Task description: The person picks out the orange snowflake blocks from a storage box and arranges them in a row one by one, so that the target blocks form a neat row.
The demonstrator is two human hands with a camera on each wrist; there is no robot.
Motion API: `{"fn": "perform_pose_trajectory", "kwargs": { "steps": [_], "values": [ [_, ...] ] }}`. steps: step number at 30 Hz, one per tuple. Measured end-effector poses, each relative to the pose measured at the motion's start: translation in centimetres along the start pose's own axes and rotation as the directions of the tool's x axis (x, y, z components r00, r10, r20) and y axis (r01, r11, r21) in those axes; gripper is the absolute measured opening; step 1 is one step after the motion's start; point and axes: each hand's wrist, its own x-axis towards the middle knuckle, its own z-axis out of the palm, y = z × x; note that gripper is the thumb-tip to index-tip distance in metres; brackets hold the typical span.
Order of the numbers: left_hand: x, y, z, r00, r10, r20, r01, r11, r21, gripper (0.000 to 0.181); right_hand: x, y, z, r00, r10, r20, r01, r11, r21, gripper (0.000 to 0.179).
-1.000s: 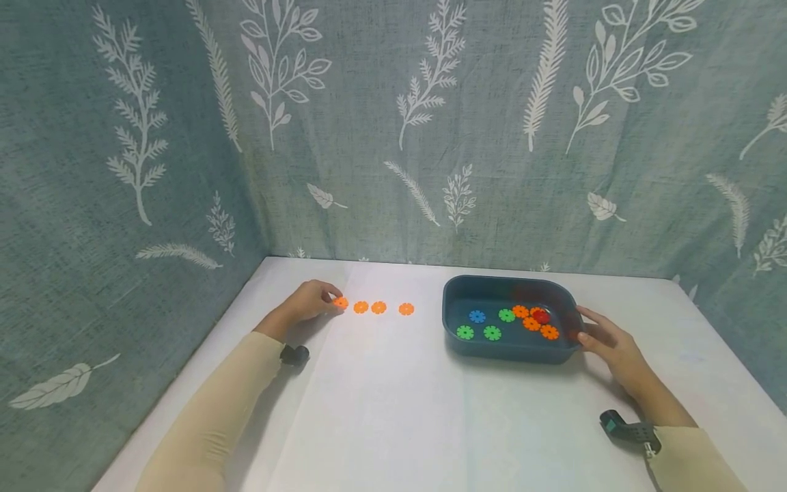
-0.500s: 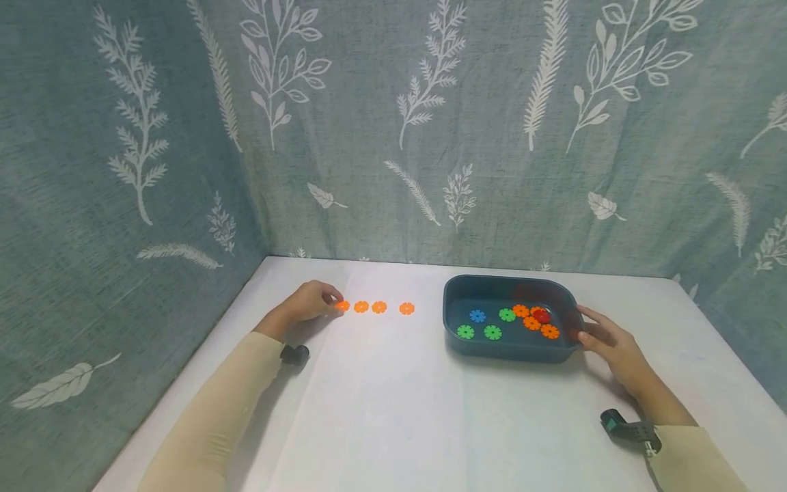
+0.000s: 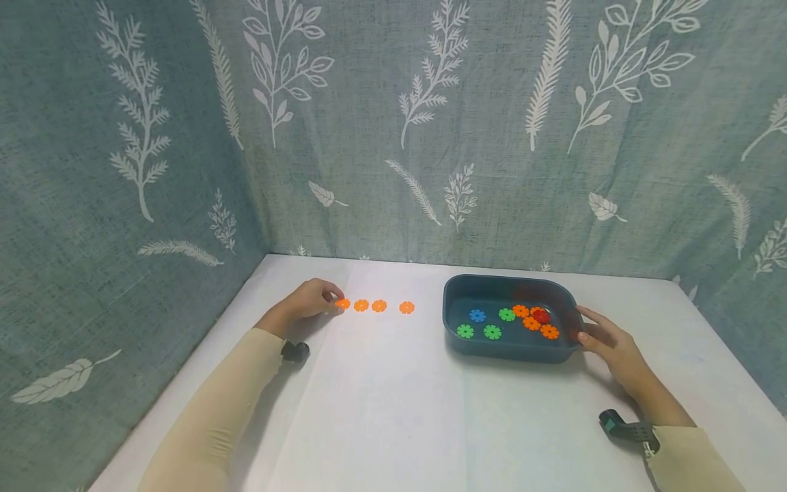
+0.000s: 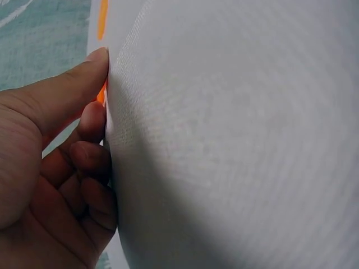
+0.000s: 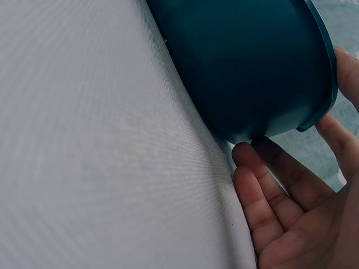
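At the left end of a row of orange discs, my left hand (image 3: 315,298) pinches an orange notched disc (image 3: 343,303) between thumb and fingers, close to the white tabletop. Seen from the left wrist, an orange sliver of the disc (image 4: 101,94) shows between thumb and forefinger, the other fingers curled beneath. Three more orange discs (image 3: 379,306) lie flat to its right. My right hand (image 3: 617,348) touches the right end of a dark blue-grey tray (image 3: 510,350). In the right wrist view its fingers (image 5: 297,176) lie loosely extended against the tray's end wall and rim.
Inside the tray are three green discs (image 3: 465,331), a blue disc (image 3: 477,316), a red disc (image 3: 542,316) and several orange discs (image 3: 550,331). A leaf-patterned curtain (image 3: 369,137) stands behind the white table (image 3: 381,410) and along its left side.
The orange disc in my left fingers has shifted slightly right, toward the row. My right hand and the tray have stayed in place.
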Motion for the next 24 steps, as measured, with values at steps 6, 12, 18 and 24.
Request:
{"fn": "perform_pose_trajectory", "kwargs": {
  "steps": [6, 12, 18, 24],
  "values": [
    [0.0, 0.3, -0.7, 0.999, 0.036, 0.034, -0.037, 0.999, 0.007, 0.039, 0.0, 0.1, 0.0, 1.0, 0.015, -0.003, -0.015, 1.0, -0.006, 0.058],
    [0.9, 2.8, -1.8, 0.988, 0.151, 0.019, -0.151, 0.988, 0.021, 0.048, 0.2, 0.2, -0.2, 1.0, 0.028, -0.005, -0.028, 0.999, -0.024, 0.058],
    [1.7, 8.1, -0.9, 0.951, 0.308, 0.039, -0.308, 0.951, -0.012, 0.05, 0.3, 0.1, -0.2, 0.999, 0.032, -0.003, -0.032, 0.999, -0.005, 0.058],
    [2.3, 13.5, 1.2, 0.904, 0.426, 0.039, -0.426, 0.905, -0.015, 0.043, 0.3, 0.1, -0.4, 0.999, 0.048, 0.008, -0.048, 0.999, -0.016, 0.059]
  ]
}}
